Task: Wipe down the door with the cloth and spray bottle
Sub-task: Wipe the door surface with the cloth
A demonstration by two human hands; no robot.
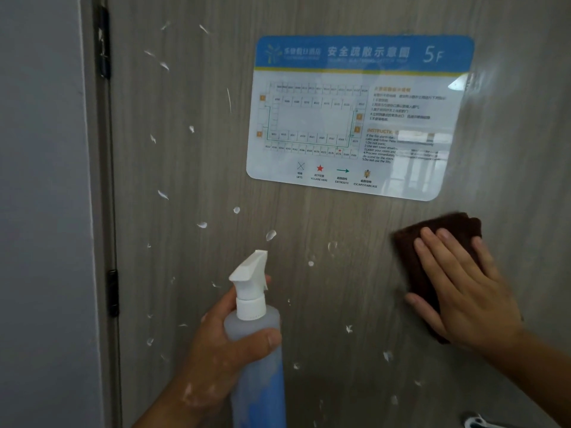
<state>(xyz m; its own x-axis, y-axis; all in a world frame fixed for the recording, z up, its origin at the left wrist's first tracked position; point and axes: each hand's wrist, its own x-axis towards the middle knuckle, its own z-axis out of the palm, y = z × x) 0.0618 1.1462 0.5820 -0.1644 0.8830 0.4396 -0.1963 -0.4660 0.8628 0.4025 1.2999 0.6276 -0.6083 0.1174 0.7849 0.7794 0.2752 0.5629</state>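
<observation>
Seemingly little is wiped yet: white foam flecks (271,235) dot the left and lower grey wood-grain door (324,211). The left hand (216,350), fingers curled, grips a translucent plastic spray bottle (251,322) with a white trigger. Rightward, below a glossy evacuation sign (358,118), the right hand (463,291) presses a fuzzy dark-brown cloth (445,225) against the door, fingers straight.

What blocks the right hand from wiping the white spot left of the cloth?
Probably nothing, likely yes. The right hand presses the cloth on the door, with only bare door up to the white spot. The spray bottle in the left hand sits lower, off that path.
</observation>
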